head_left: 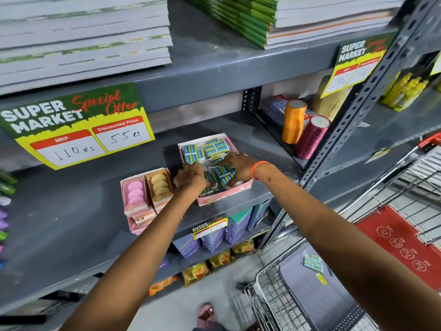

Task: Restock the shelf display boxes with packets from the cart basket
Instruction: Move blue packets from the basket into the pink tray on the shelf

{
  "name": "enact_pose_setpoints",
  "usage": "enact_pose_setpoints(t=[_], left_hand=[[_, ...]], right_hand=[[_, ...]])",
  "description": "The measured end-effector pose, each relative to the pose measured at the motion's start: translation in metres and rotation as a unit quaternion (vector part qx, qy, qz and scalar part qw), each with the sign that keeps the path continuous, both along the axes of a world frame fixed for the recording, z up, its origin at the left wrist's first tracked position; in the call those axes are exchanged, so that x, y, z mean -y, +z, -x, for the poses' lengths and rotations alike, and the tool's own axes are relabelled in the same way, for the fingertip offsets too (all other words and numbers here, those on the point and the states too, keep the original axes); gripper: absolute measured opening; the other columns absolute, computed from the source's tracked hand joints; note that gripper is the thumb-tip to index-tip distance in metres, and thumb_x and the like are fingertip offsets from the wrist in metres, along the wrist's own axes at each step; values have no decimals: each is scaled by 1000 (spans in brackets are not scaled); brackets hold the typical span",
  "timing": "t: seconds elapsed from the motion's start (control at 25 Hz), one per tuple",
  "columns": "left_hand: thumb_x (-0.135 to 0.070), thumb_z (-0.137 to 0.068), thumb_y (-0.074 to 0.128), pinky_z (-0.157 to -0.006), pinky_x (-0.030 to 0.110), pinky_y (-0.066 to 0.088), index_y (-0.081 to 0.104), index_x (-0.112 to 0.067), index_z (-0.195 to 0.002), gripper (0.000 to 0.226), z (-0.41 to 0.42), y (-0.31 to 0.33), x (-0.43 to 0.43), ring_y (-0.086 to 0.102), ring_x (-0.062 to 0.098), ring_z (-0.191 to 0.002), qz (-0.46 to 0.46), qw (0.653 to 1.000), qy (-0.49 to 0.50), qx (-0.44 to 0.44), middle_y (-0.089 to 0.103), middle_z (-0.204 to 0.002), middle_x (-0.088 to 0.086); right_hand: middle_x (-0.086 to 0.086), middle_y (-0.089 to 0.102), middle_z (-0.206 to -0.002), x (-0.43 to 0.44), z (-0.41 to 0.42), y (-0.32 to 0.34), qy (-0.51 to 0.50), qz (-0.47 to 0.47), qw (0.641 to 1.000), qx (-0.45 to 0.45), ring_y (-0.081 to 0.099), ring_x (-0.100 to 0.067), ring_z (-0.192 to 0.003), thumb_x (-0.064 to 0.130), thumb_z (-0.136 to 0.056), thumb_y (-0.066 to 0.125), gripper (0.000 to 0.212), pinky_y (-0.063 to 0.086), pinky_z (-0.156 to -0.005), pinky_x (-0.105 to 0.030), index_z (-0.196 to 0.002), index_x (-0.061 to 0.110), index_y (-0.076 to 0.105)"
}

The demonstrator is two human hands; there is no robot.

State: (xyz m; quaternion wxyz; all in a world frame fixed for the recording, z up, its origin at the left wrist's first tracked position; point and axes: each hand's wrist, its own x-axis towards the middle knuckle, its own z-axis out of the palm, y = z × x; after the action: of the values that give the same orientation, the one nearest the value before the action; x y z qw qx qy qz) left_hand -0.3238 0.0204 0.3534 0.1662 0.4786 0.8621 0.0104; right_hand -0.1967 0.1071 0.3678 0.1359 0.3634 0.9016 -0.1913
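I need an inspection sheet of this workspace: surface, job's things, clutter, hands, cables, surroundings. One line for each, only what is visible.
Surface: grey metal shelf, mostly bare on its left part.
Job's things: pink display box on the shelf, nearly full of blue packets; one more blue packet lies in the cart basket.
Clutter: two narrow pink biscuit boxes left of the display box.
Hands: left hand and right hand are both inside the display box, pressing on a bundle of packets; the grip itself is hidden.
Cables: nothing seen.
Surroundings: price sign above, orange roll and dark red roll to the right, stacked notebooks on top.
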Motion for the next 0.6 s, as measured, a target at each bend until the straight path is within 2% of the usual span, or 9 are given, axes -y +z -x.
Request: enact_pose_setpoints(t=[0.12,0.28,0.4,0.48,0.6], left_hand=[[-41,-78,70,-91,43,49,45,-9,-125,61,-10,8,-3,49,37,-121,-23,1000,6,8,45,-134,18],[-29,-85,62,-87,42,50,54,-11,-115,36,-47,12,-17,55,37,-112,-125,989,-72,30,58,-121,19],[-21,-86,57,-80,42,51,63,-11,-100,18,-92,3,-28,60,38,-99,-196,967,-143,73,63,-107,20],[-18,-86,57,-77,43,52,64,-11,-95,14,-136,-8,-31,62,38,-93,-237,945,-202,97,62,-101,20],[-13,-84,58,-73,44,53,65,-8,-94,13,-200,-31,-31,63,38,-83,-245,913,-276,172,62,-96,21]], right_hand=[[-10,42,-146,2,-13,2,-50,0,997,-62,42,-29,-132,23,-74,78,74,37,-112,-35,-139,16,43],[-15,53,-137,1,-59,4,-102,-33,986,-131,50,-31,-125,20,-78,74,59,41,-107,-37,-131,10,53],[-16,55,-134,8,-111,-5,-167,-45,976,-130,51,-31,-124,25,-79,74,55,41,-106,-37,-128,7,55],[-17,59,-129,18,-157,-19,-226,-48,964,-131,53,-32,-121,25,-78,75,53,41,-104,-36,-124,7,58],[-21,63,-123,36,-227,-47,-311,-23,943,-120,58,-33,-116,21,-78,75,46,43,-98,-35,-119,4,61]])
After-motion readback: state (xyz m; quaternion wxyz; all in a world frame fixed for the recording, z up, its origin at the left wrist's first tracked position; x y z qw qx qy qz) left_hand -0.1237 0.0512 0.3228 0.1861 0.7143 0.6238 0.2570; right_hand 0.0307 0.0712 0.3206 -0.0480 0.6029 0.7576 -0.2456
